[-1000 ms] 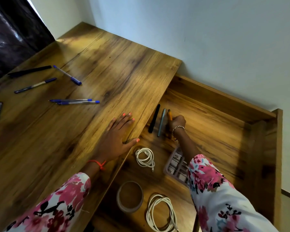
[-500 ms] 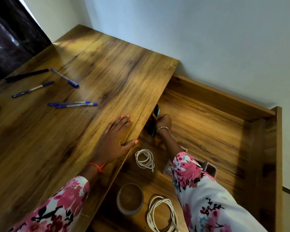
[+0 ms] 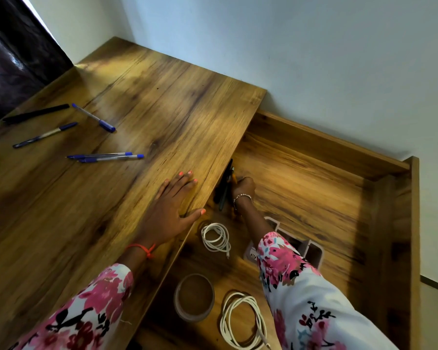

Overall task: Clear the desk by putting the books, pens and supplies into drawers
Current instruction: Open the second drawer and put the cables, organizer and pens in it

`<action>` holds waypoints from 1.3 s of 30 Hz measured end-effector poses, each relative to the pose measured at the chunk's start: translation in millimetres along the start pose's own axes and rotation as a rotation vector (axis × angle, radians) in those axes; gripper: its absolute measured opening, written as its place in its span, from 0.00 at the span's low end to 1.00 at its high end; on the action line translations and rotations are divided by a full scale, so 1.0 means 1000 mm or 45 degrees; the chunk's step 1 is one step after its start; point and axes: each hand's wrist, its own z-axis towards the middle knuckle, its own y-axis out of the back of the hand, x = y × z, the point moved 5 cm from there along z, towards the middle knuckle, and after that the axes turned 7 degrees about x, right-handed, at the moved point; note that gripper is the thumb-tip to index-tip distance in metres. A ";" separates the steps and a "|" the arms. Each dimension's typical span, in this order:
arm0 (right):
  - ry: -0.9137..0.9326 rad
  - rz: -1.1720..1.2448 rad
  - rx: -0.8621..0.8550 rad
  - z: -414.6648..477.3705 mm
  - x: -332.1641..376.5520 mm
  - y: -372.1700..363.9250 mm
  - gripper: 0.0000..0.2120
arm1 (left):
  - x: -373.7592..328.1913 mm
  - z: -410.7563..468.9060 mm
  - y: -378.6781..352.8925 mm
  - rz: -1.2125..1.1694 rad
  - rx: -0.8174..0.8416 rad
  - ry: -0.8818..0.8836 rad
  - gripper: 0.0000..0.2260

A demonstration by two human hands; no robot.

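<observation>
The desk (image 3: 86,223) was streaked, glossy wood grain, with slim blue-capped pens (image 3: 106,156) scattered at its far left. The left hand (image 3: 172,208) lay flat and open at its right edge. In the open wooden drawer (image 3: 314,193), the right hand (image 3: 244,189) curled around thin pens (image 3: 225,185). Near them lay two coiled white cables (image 3: 216,237), a tape ring (image 3: 194,298) and a pale slotted organiser (image 3: 311,251).
</observation>
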 end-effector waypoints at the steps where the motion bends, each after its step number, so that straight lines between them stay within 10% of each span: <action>1: -0.001 -0.016 -0.002 0.000 0.000 0.001 0.13 | 0.000 0.000 0.000 -0.002 -0.003 -0.001 0.30; 39: -0.133 -0.304 -0.097 -0.005 -0.008 0.063 0.24 | -0.001 0.000 0.001 -0.010 0.002 0.011 0.31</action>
